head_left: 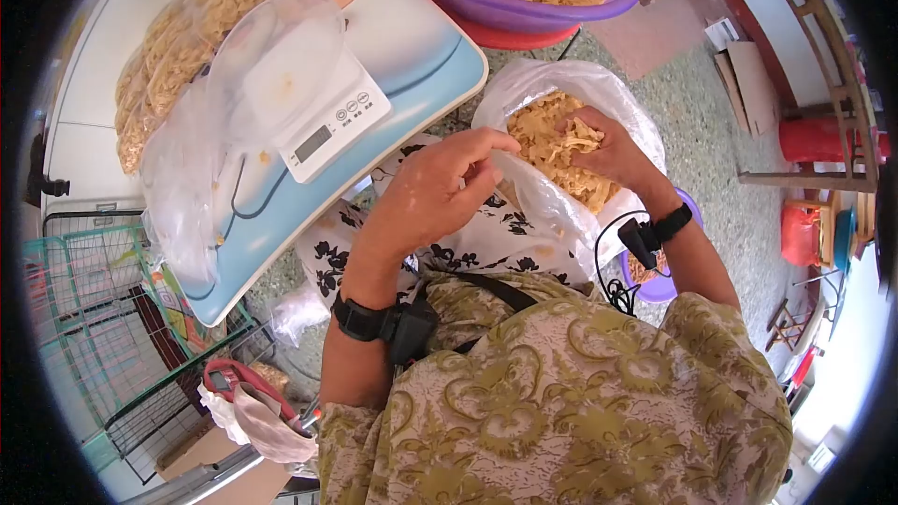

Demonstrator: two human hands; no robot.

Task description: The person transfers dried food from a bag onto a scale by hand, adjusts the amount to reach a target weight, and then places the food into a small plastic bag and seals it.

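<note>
A clear plastic bag (552, 84) full of pale yellow dried strips rests on my lap. My left hand (440, 189) pinches the bag's near edge and holds it apart. My right hand (599, 145) is inside the bag's mouth, closed on a clump of the dried strips (580, 136). Both wrists carry black straps with small devices.
A white digital scale (323, 126) with a clear bowl (276, 56) stands on the blue-and-white table (421, 47). Filled bags of strips (178, 47) lie at the table's left. A purple basin (533, 0) of strips sits ahead. A green wire rack (103, 318) stands at the lower left.
</note>
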